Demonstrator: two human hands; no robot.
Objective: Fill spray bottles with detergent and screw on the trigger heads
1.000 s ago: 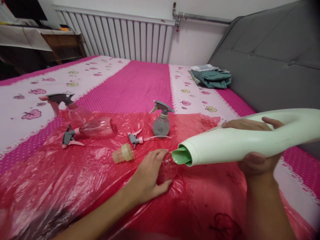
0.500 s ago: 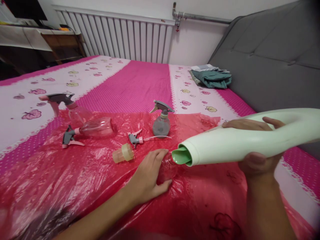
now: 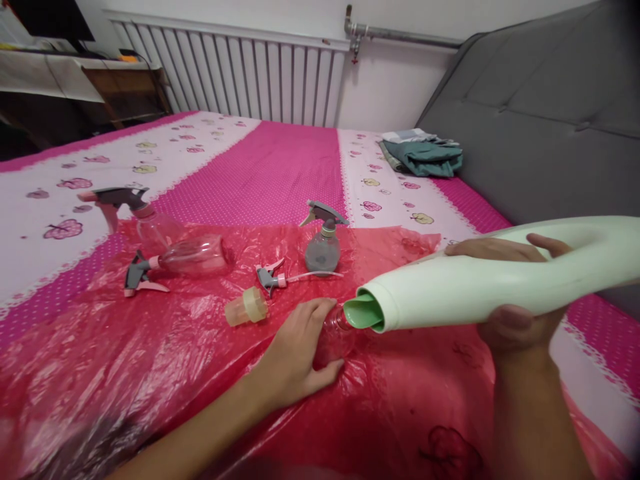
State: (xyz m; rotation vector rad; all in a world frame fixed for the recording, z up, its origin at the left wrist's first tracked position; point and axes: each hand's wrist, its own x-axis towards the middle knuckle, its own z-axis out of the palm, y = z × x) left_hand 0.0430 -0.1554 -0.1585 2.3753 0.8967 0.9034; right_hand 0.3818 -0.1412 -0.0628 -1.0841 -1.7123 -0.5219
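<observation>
So the left hand point(image 3: 295, 357) is curled around a small clear bottle point(image 3: 336, 337) that stands on the red plastic sheet point(image 3: 150, 360), fingers wrapped round its side, thumb low on the near side, holding it in place. The right hand point(image 3: 517, 327) has a full grip on a big pale green jug point(image 3: 475, 287), fingers over the top and thumb underneath, and the jug is tipped nearly flat with its green spout point(image 3: 363, 312) right at the mouth of the clear bottle, touching or as good as. Can't tell if any liquid is coming out. Just left of the left hand lies a yellowish cap point(image 3: 246, 307) on its side, and behind that a loose trigger sprayer point(image 3: 273, 275) with its tube pointing right. A grey spray bottle point(image 3: 324, 247) stands upright behind those. Further left a clear spray bottle point(image 3: 185, 259) lies on its side, with another one point(image 3: 145, 217) upright at the sheet's far edge. All of it sits on a pink bedsheet point(image 3: 280, 167), with folded clothes point(image 3: 425, 157) near the grey headboard point(image 3: 540, 120) and a radiator point(image 3: 235, 70) at the back
</observation>
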